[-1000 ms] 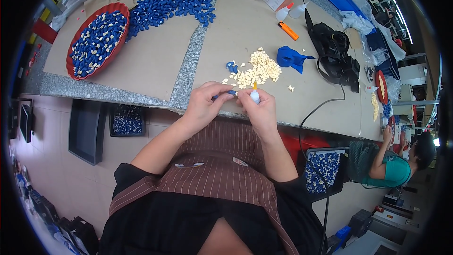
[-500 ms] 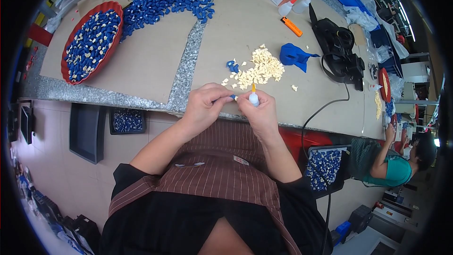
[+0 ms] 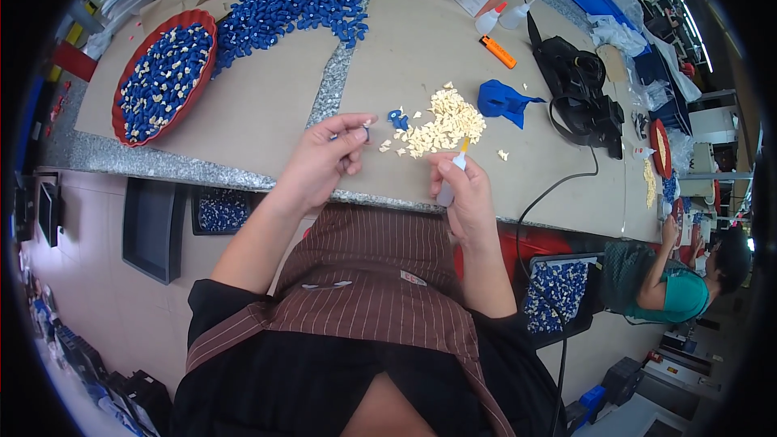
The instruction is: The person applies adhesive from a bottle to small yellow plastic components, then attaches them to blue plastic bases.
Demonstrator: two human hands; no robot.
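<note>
1 small blue piece (image 3: pixel 365 135) pinched in left hand's (image 3: pixel 324 160) fingertips, pale spot at its end; too small to tell if a cream bit is seated. Right hand (image 3: pixel 471 201) closed around a white squeeze bottle (image 3: pixel 458 163), yellow nozzle up, apart from the blue piece. Loose cream bits (image 3: pixel 445 125) just beyond and between the hands, blue clump (image 3: pixel 397 119) at their near-left edge. Progress, my read: red dish (image 3: pixel 212 61), beyond and left of left hand, is well filled with blue pieces, many showing cream bits. Left: big blue pile (image 3: pixel 293 10) beyond left hand, no cream visible. Plenty to go.
</note>
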